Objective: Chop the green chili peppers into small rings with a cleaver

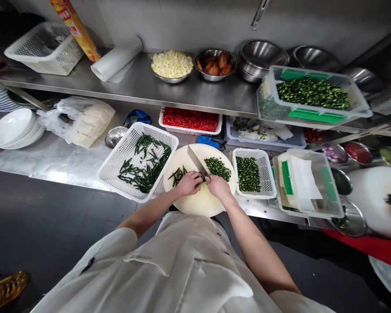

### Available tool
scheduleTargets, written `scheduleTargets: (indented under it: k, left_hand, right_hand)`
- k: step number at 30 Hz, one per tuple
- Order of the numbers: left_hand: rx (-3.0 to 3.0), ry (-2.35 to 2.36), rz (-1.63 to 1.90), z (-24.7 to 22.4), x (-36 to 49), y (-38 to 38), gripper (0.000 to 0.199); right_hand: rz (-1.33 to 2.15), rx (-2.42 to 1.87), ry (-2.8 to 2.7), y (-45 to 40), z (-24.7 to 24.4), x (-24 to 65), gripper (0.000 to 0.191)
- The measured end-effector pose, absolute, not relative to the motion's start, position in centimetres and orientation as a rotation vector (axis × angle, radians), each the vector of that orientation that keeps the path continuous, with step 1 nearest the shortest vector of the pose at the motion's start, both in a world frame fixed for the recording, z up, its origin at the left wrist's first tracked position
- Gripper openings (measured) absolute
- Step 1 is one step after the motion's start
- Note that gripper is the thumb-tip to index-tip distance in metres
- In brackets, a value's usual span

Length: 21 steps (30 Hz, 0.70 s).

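A round white cutting board (200, 206) lies in front of me. My right hand (219, 187) grips a kitchen knife (196, 159) by its handle, the broad blade slanting up to the left over the board. Just left of the blade, my left hand (189, 183) has its fingers curled down on green chilies, which it mostly hides. Whole green chilies (177, 175) lie beyond that hand's left side. Chopped green chilies (219, 168) form a pile right of the knife. A white basket (104, 173) of whole chilies touches the board's left side; a smaller basket (270, 184) of chopped ones stands right.
Red chilies (190, 119) fill a tray behind the board. A clear plastic box (332, 204) stands farther right. The steel shelf (133, 89) above carries a bowl of chopped pale vegetable (172, 64), stacked metal bowls (262, 54) and another box of chopped greens (313, 93).
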<state>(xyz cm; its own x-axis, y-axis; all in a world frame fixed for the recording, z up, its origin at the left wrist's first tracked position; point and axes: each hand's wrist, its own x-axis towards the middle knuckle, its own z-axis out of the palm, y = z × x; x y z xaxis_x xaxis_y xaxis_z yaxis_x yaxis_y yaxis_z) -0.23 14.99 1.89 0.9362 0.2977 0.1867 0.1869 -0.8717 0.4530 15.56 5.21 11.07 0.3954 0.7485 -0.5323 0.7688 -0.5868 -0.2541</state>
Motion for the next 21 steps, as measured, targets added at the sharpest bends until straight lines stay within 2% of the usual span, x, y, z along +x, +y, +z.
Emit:
scheduleTargets:
  k: [13, 15, 17, 19, 21]
  left_hand:
    - [2.652, 0.321, 0.316, 2.3, -1.0, 15.1, 0.020]
    - [2.619, 0.421, 0.372, 2.6, -1.4, 15.7, 0.020]
    - [2.563, 0.710, 0.507, 2.9, -2.4, 16.4, 0.021]
    - [2.490, 1.055, 0.621, 2.9, -3.6, 16.5, 0.032]
    - [2.473, 1.240, 0.611, 2.6, -4.4, 15.7, 0.056]
  right_hand:
    - [-1.040, 2.626, 1.425, 5.7, 9.3, 15.1, 0.044]
    - [-1.100, 2.622, 1.498, 5.5, 8.7, 16.2, 0.041]
    - [-1.168, 2.633, 1.556, 4.7, 8.1, 17.8, 0.037]
    - [-1.206, 2.674, 1.559, 3.3, 7.4, 19.5, 0.035]
    - [-1.194, 2.725, 1.520, 1.8, 6.8, 20.9, 0.037]
